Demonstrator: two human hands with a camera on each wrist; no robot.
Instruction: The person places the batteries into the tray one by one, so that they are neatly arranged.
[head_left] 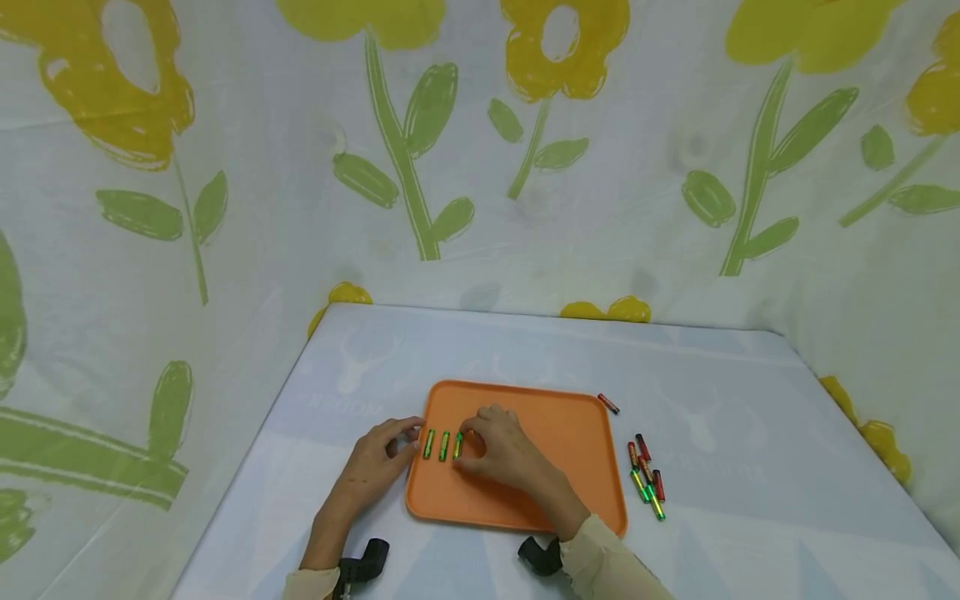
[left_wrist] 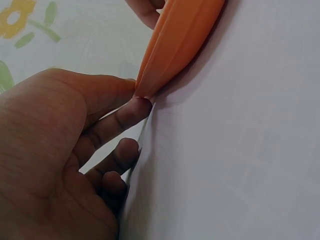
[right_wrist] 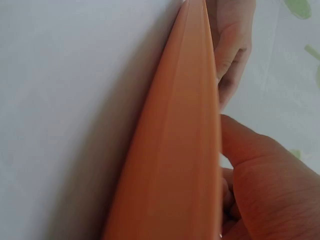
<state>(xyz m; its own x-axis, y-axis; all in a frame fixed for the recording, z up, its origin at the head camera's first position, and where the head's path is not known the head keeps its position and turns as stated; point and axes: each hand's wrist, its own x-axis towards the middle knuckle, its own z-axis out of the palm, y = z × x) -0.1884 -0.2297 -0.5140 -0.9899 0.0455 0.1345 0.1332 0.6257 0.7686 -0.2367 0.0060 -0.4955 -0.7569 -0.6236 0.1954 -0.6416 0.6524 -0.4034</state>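
An orange tray (head_left: pixel 573 442) lies on the table, its side wall (left_wrist: pixel 182 42) filling the top of the left wrist view. My left hand (head_left: pixel 372 467) pinches the tray's left edge between thumb and index finger, the other fingers bent below. Inside the tray, two green batteries (head_left: pixel 428 444) (head_left: pixel 444 446) stand in a row, running away from me. A third green battery (head_left: pixel 457 447) is beside them, between the thumb and fingers of my right hand (head_left: pixel 504 450). In the right wrist view the tray wall (right_wrist: pixel 167 150) hides the fingertips of my right hand (right_wrist: pixel 272 185).
Right of the tray lies a loose pile of several red batteries (head_left: pixel 657 485) and green ones (head_left: pixel 656 503). A single red battery (head_left: pixel 608 403) lies by the tray's back right corner. A flower-printed curtain (head_left: pixel 480 167) hangs behind the pale table (head_left: pixel 750 467).
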